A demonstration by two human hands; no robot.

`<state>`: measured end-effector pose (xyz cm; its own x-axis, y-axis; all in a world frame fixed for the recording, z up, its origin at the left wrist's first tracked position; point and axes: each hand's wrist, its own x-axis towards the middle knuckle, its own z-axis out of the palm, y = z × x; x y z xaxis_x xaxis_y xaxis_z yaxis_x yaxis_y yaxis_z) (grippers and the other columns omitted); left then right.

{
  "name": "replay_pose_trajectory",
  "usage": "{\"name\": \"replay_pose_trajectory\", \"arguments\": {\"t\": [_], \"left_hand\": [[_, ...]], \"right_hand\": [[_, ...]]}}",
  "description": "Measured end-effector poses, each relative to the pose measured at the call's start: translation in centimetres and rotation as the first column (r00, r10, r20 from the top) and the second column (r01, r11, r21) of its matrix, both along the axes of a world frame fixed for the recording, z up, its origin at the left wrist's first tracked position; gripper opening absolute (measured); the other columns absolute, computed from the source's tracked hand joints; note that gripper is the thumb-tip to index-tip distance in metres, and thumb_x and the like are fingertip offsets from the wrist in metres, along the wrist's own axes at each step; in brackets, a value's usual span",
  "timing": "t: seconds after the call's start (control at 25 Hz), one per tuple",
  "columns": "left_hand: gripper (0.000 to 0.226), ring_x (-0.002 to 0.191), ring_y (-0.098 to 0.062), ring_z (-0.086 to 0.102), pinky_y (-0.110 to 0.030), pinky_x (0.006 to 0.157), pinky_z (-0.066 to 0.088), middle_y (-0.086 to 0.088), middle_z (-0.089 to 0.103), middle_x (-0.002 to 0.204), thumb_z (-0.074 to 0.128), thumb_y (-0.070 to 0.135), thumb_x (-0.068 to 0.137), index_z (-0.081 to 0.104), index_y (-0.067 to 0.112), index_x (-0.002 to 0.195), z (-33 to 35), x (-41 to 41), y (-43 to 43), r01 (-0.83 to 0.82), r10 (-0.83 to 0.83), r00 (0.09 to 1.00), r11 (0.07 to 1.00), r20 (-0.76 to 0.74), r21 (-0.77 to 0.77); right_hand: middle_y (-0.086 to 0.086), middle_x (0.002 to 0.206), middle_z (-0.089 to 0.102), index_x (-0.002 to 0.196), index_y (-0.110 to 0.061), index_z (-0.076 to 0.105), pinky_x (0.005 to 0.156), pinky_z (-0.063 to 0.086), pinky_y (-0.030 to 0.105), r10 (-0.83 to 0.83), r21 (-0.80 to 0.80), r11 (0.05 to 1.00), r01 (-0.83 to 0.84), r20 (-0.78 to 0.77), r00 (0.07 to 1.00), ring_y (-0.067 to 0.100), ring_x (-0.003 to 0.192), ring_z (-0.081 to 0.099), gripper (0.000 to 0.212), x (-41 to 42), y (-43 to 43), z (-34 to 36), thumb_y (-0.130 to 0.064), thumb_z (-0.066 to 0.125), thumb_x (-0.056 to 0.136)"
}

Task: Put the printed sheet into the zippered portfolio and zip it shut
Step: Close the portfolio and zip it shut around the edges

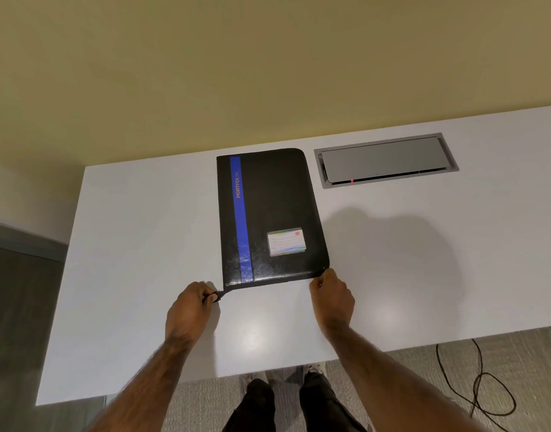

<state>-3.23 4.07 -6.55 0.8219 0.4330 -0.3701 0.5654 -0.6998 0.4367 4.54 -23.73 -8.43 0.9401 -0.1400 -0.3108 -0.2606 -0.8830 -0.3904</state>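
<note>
The black zippered portfolio (277, 210) with a blue stripe and a small label card lies closed and flat on the white table (127, 244). My left hand (190, 310) pinches the black zipper pull (217, 296) just off the portfolio's near left corner. My right hand (331, 296) is closed on the portfolio's near right corner, holding it down. The printed sheet is not visible anywhere.
A grey recessed cable box (386, 160) with a small red light sits in the table right of the portfolio. A yellow wall rises behind the table. A black cable (483, 385) loops on the carpet at the lower right. My legs stand by the table's near edge.
</note>
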Motion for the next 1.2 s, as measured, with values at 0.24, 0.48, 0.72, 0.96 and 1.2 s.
{"name": "replay_pose_trajectory", "arguments": {"t": [0.24,0.48,0.72,0.96,1.2], "left_hand": [[0.013,0.081,-0.017,0.062,-0.034,0.07,0.047,0.014,0.064,0.086,0.059,0.026,0.096,0.059,0.029,0.083,0.4,0.4,0.0,0.027,-0.026,0.999,0.998,-0.035,0.05],[0.015,0.079,-0.018,0.059,-0.034,0.068,0.045,0.011,0.061,0.084,0.058,0.02,0.096,0.056,0.027,0.082,0.7,0.7,-0.4,0.048,-0.046,0.999,0.996,-0.028,0.072],[0.016,0.085,-0.029,0.063,-0.039,0.07,0.049,0.002,0.058,0.091,0.06,0.013,0.092,0.058,0.028,0.086,1.1,1.8,-0.2,0.216,-0.202,0.974,0.965,-0.098,0.151],[0.051,0.115,-0.03,0.062,-0.041,0.1,0.05,-0.007,0.06,0.134,0.073,0.028,0.085,0.06,0.016,0.133,2.2,8.6,-5.3,0.442,-0.471,0.882,0.841,0.02,0.311],[0.067,0.15,-0.026,0.023,-0.046,0.122,0.024,0.001,0.021,0.165,0.059,0.021,0.095,0.031,0.035,0.154,2.3,17.8,-11.8,0.734,-0.754,0.655,0.617,-0.054,0.284]], "right_hand": [[0.001,0.07,0.06,0.082,-0.017,0.05,0.063,0.05,0.032,0.054,0.028,0.998,-0.054,-0.001,0.999,0.02,0.062,0.058,0.02,3.0,-4.0,0.4,-0.028,0.047,0.099],[0.001,0.071,0.061,0.083,-0.017,0.047,0.064,0.053,0.036,0.361,-0.038,0.932,-0.362,-0.029,0.932,0.026,0.063,0.059,0.018,6.6,-6.2,0.4,-0.028,0.048,0.097],[0.005,0.085,0.066,0.088,-0.017,0.045,0.072,0.056,0.039,0.573,-0.063,0.816,-0.575,-0.054,0.818,0.028,0.072,0.064,0.015,10.6,-6.5,0.8,-0.027,0.047,0.099],[0.0,0.081,0.059,0.083,-0.018,0.05,0.077,0.057,0.037,0.57,0.078,0.821,-0.565,-0.095,0.816,0.024,0.077,0.062,0.017,11.8,-7.1,0.4,-0.027,0.051,0.098],[0.002,0.085,0.061,0.084,-0.016,0.057,0.069,0.051,0.035,0.584,0.135,0.806,-0.576,-0.023,0.812,0.021,0.075,0.058,0.014,12.1,-7.1,-0.1,-0.023,0.053,0.094]]}}
